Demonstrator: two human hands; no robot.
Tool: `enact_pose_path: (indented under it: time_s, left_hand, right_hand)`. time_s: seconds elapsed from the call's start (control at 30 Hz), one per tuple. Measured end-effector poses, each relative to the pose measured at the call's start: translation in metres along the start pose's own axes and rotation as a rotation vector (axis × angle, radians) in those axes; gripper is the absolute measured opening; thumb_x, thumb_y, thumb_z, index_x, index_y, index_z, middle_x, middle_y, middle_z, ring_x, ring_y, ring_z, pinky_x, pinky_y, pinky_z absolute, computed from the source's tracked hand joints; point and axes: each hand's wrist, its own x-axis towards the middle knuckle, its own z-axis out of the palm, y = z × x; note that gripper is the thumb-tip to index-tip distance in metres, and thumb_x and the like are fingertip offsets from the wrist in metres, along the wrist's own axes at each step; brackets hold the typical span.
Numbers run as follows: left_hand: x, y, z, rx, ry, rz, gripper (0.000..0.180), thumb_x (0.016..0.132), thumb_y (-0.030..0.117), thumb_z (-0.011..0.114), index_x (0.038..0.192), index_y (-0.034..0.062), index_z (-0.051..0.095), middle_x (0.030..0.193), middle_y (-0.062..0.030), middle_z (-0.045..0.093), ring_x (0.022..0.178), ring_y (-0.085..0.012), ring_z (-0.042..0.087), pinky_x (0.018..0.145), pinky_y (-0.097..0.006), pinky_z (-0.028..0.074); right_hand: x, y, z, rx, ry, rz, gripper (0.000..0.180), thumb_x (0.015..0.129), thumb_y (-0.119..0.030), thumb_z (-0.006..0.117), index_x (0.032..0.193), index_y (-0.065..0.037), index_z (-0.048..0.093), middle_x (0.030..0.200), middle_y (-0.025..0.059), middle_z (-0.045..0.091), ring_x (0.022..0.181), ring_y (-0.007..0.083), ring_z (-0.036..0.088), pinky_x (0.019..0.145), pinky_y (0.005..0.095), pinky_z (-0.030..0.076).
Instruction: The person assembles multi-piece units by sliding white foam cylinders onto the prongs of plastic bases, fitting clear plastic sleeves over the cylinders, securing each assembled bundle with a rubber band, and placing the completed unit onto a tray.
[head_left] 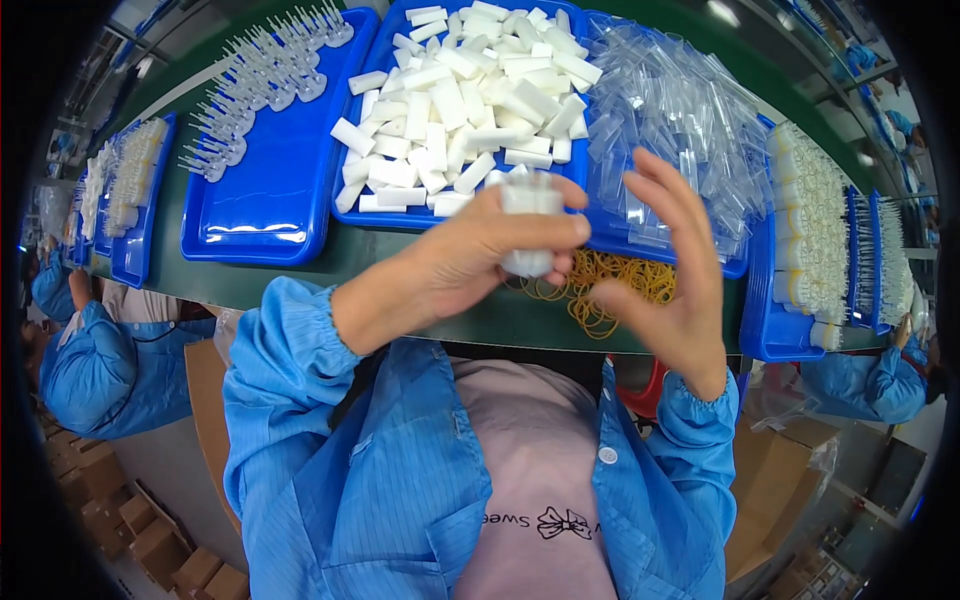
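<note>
My left hand (470,262) grips a small bundle of white and clear pieces (530,225), held upright above the table edge. My right hand (675,270) hovers just right of the bundle, fingers spread, holding nothing that I can make out. Below both hands lies a heap of yellow rubber bands (610,280) on the green table (300,275). Behind the bundle, a blue tray (365,200) holds a pile of white foam blocks (470,100). To the right, a heap of clear plastic sleeves (680,110) fills another blue tray.
At left a blue tray (270,210) carries rows of clear brush-like pieces (260,80). Right of my hands a blue tray (775,320) holds banded bundles (810,230). People in blue coats sit at the left (90,370) and at the right (860,385). Cardboard boxes (150,540) stand on the floor.
</note>
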Motion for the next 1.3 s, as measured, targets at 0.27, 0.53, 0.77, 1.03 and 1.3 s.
enact_pose_path:
  time_s: [0.27,0.53,0.77,1.03,1.3]
  left_hand:
    - [-0.047,0.003,-0.013,0.532,0.330,0.375,0.031,0.071,0.002,0.075,0.096,0.0076,0.058,0.075,0.0030,0.055,0.066,-0.0032,0.052,0.057,-0.019,0.039]
    - [-0.070,-0.031,-0.025,0.987,0.227,0.328,0.048,0.069,0.004,0.076,0.113,0.0075,0.056,0.083,-0.0012,0.059,0.069,-0.0113,0.057,0.066,-0.024,0.046]
    - [-0.051,-0.050,-0.020,1.212,0.276,0.399,0.079,0.069,0.009,0.076,0.138,0.0163,0.038,0.079,-0.0113,0.063,0.074,-0.0295,0.063,0.066,-0.036,0.050]
    - [-0.015,-0.045,-0.003,0.905,0.131,0.411,0.071,0.071,0.008,0.074,0.134,0.0128,0.041,0.082,-0.0119,0.064,0.078,-0.0276,0.064,0.071,-0.035,0.049]
    - [0.007,-0.048,-0.001,1.352,0.020,0.527,0.037,0.071,0.011,0.071,0.101,0.0081,0.050,0.085,-0.0169,0.063,0.077,-0.0385,0.061,0.062,-0.043,0.047]
  right_hand:
    - [-0.028,0.035,0.019,-0.269,-0.026,-0.033,0.014,0.068,-0.006,0.073,0.078,-0.008,0.065,0.081,0.0044,0.055,0.075,0.0250,0.051,0.067,0.0357,0.040]
    - [-0.027,0.038,0.048,-0.529,-0.049,-0.105,0.012,0.072,-0.011,0.071,0.082,-0.011,0.066,0.076,0.0031,0.050,0.073,0.0216,0.048,0.068,0.0367,0.034]
    - [-0.022,0.036,0.036,-0.364,-0.028,-0.065,0.005,0.074,-0.009,0.068,0.077,-0.010,0.064,0.072,0.0021,0.050,0.068,0.0201,0.049,0.066,0.0356,0.032]
    - [-0.021,0.025,0.020,0.072,-0.068,0.241,0.005,0.082,-0.007,0.064,0.080,-0.005,0.059,0.077,0.0038,0.051,0.071,0.0128,0.048,0.070,0.0274,0.036]
    - [-0.015,0.034,-0.006,1.145,-0.092,0.462,0.016,0.099,-0.021,0.045,0.096,-0.006,0.049,0.087,0.0063,0.059,0.083,0.0142,0.055,0.083,0.0285,0.043]
